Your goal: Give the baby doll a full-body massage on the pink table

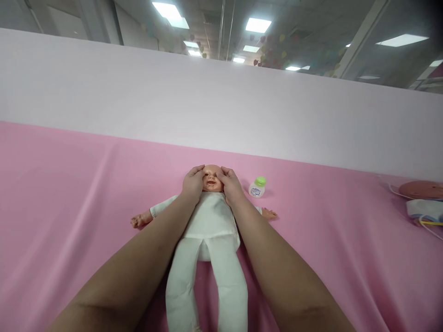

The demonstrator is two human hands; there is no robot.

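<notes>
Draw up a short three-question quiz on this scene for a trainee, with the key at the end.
1. True or false: the left hand and the right hand are on opposite sides of the head of the doll.
2. Pick one: what colour is the cap of the small bottle? A) white B) green C) orange
3. Fill in the blank: on the pink covering, the bottle is nearer to the ____ hand.

Key: 1 true; 2 B; 3 right.
</notes>
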